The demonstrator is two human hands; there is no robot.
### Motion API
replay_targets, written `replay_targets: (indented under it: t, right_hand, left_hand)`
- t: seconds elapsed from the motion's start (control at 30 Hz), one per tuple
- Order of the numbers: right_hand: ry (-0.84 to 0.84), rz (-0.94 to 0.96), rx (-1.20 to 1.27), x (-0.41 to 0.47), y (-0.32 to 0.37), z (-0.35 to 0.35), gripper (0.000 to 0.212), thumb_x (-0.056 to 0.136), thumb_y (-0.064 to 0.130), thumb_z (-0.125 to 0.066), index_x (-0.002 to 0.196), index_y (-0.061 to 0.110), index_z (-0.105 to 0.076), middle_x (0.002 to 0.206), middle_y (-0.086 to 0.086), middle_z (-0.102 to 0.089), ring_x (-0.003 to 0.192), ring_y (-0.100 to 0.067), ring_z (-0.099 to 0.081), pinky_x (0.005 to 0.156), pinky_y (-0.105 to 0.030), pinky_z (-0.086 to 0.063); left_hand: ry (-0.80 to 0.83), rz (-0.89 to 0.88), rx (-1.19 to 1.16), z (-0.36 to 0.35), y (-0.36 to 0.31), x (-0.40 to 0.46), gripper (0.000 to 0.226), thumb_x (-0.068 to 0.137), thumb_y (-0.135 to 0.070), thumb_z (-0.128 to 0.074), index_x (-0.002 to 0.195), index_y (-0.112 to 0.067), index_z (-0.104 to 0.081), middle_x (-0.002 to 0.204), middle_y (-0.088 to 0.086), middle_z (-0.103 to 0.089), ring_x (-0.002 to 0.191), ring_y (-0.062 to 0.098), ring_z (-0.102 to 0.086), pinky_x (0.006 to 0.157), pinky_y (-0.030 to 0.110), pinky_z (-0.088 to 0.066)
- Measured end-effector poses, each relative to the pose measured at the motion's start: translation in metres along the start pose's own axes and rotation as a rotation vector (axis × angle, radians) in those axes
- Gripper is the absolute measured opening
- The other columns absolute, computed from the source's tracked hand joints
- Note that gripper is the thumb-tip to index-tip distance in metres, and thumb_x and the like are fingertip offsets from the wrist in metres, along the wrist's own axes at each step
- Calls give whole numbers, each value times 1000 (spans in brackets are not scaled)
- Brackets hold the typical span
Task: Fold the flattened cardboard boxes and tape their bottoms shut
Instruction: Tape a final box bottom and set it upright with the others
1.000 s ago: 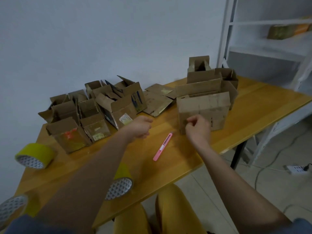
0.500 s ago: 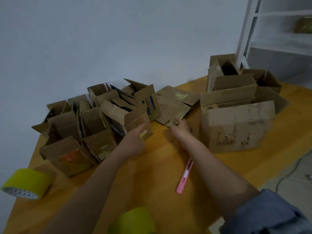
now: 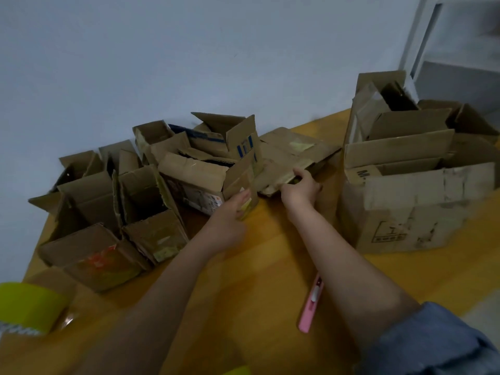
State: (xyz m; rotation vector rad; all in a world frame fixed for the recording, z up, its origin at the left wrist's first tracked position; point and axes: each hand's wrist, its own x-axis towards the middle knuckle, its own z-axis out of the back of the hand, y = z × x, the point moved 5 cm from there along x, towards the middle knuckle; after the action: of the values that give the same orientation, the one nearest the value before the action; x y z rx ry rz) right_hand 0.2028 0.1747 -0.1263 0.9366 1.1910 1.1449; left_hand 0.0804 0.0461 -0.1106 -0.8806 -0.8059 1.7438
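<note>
A small stack of flattened cardboard boxes [image 3: 293, 150] lies near the wall at the middle of the wooden table [image 3: 259, 266]. My right hand [image 3: 300, 186] grips the near edge of that stack, thumb on top. My left hand [image 3: 231, 217] reaches beside it with fingers straight, touching the front corner of an erected box [image 3: 200, 182]. Several small erected boxes [image 3: 108, 209] crowd the left side. A roll of yellow tape [image 3: 29, 307] sits at the far left front.
A pink utility knife [image 3: 311, 307] lies on the table under my right forearm. Large erected boxes [image 3: 411, 185] stand at the right, partly stacked. A white shelf frame [image 3: 422, 36] rises behind them. Another yellow roll [image 3: 235, 370] peeks in at the bottom edge.
Both hands reached forward from the big box and the knife area toward the wall. My right hand has taken hold of the flattened stack's edge. The view swung left and closer.
</note>
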Motion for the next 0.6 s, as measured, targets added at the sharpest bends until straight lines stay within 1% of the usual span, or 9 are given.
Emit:
replay_targets:
  t: [0.07, 0.13, 0.2, 0.33, 0.4, 0.43, 0.47, 0.5, 0.6]
  right_hand:
    - [37, 8, 41, -8, 4, -3, 54, 89, -2, -61, 135, 24, -53, 139, -5, -46, 103, -25, -60, 91, -36, -54]
    - [42, 38, 42, -17, 10, -3, 55, 89, -6, -58, 136, 22, -52, 137, -7, -50, 115, -31, -60, 93, -44, -55]
    - [24, 93, 10, -26, 20, 2, 55, 89, -6, -57, 138, 19, -49, 142, -6, -44, 119, -29, -57, 97, -42, -53]
    - [-19, 279, -131, -54, 43, 16, 56, 92, -2, -57, 144, 14, -43, 154, -5, -28, 140, -23, -34, 112, -32, -33]
    - [-23, 395, -180, -74, 53, 23, 56, 94, 2, -56, 146, 14, -40, 156, -5, -24, 144, -22, -27, 116, -34, -30]
    - [-22, 450, -196, -84, 59, 27, 56, 94, 3, -55, 147, 14, -39, 155, -6, -24, 144, -22, -26, 117, -35, -30]
    - [-26, 503, -210, -93, 64, 31, 56, 94, 4, -55, 147, 13, -39, 154, -7, -25, 144, -22, -25, 116, -33, -30]
    - [-33, 553, -229, -101, 70, 36, 55, 94, 4, -55, 146, 13, -40, 153, -7, -27, 143, -22, -26, 114, -31, -30]
    - [-77, 698, -290, -128, 88, 52, 54, 92, 3, -55, 144, 11, -42, 148, -8, -32, 137, -24, -29, 104, -28, -38]
  left_hand:
    - [-3, 15, -11, 0, 0, -1, 86, 86, 22, -39, 154, -25, -18, 159, -9, -22, 144, 19, -29, 62, 3, -45]
    - [0, 18, -13, 0, 0, -3, 86, 86, 23, -38, 154, -24, -17, 160, -8, -21, 145, 20, -26, 60, 2, -44]
    - [3, 20, -11, 0, 0, -6, 85, 87, 22, -38, 155, -24, -16, 161, -7, -19, 146, 21, -24, 59, 2, -43]
    - [6, 38, -6, -2, -7, -17, 83, 89, 19, -37, 156, -24, -13, 161, -7, -16, 146, 20, -23, 62, 9, -45]
    - [11, 44, 6, -2, -12, -26, 80, 90, 17, -36, 155, -25, -14, 162, -7, -15, 136, 14, -38, 71, 18, -45]
    - [6, 46, 20, -1, -15, -31, 77, 91, 15, -36, 155, -25, -17, 161, -6, -16, 120, 7, -48, 75, 23, -45]
    - [-4, 46, 35, 1, -19, -36, 74, 92, 13, -37, 154, -26, -21, 161, -6, -19, 105, 1, -51, 76, 26, -44]
    - [-17, 47, 55, 3, -24, -43, 71, 93, 10, -40, 152, -26, -25, 159, -5, -25, 99, -2, -50, 76, 27, -46]
    - [-76, 10, 67, 12, -48, -68, 59, 94, 5, -46, 146, -22, -38, 144, -3, -46, 110, 8, -55, 86, 28, -53]
